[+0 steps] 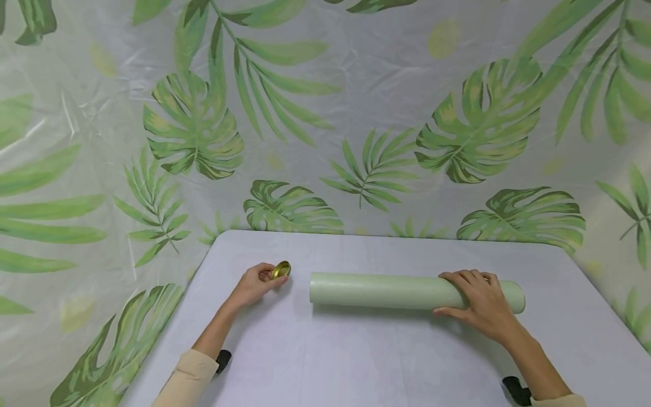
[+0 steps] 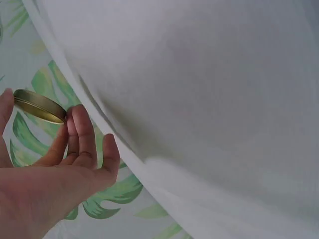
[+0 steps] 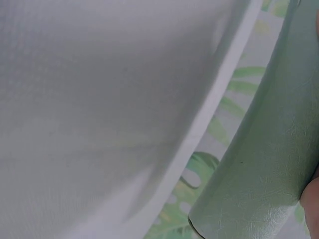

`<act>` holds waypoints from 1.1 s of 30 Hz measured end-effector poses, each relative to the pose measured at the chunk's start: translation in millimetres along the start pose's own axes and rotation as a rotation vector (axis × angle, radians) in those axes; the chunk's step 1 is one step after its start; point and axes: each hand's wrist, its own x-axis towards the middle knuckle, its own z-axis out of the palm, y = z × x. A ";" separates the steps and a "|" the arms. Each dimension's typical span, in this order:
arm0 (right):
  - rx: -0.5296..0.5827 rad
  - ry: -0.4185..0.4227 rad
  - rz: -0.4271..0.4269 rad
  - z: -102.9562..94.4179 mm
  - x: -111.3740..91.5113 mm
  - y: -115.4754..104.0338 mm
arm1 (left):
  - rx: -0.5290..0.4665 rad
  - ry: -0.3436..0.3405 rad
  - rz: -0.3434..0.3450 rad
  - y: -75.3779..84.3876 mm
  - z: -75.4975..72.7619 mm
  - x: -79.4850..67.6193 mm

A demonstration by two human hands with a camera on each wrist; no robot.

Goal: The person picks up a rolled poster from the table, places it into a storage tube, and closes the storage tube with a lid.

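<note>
My left hand (image 1: 254, 284) pinches a shallow round gold lid (image 1: 281, 269) between thumb and fingertips, over the left side of the table. In the left wrist view the lid (image 2: 40, 106) is seen edge-on, with part of its hollow inner side showing. My right hand (image 1: 478, 302) grips a long pale green tube (image 1: 376, 291) near its right end, thumb on the near side and fingers over the top. The tube lies crosswise, its left end pointing toward the lid, with a gap between them. In the right wrist view the tube (image 3: 259, 149) fills the right side.
A white-covered table (image 1: 325, 362) spreads beneath both hands, its far edge close behind the tube. Beyond it hangs a leaf-patterned sheet (image 1: 376, 113). Black wrist straps (image 1: 517, 390) show at both wrists.
</note>
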 end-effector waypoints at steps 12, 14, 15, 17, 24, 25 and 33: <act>0.013 0.007 0.037 -1.1 2.9 -2.1 | -0.365 -0.163 0.000 6.2 4.5 -8.8; 0.020 0.011 0.042 -0.7 4.1 -2.7 | -0.402 -0.187 0.018 8.7 7.0 -11.3; 0.024 0.014 0.044 -0.3 4.5 -2.9 | -0.417 -0.196 0.026 10.4 8.4 -12.6; 0.033 0.019 0.049 0.9 5.3 -3.6 | -0.452 -0.210 0.034 14.4 11.6 -14.8; 0.043 0.021 0.053 5.9 7.3 -6.5 | -0.500 -0.223 0.043 22.8 21.6 -17.0; 0.043 0.021 0.053 6.4 7.3 -6.9 | -0.498 -0.229 0.043 23.0 22.3 -17.0; 0.041 0.036 0.047 7.4 8.0 -8.4 | -0.513 -0.244 0.056 22.6 24.0 -18.9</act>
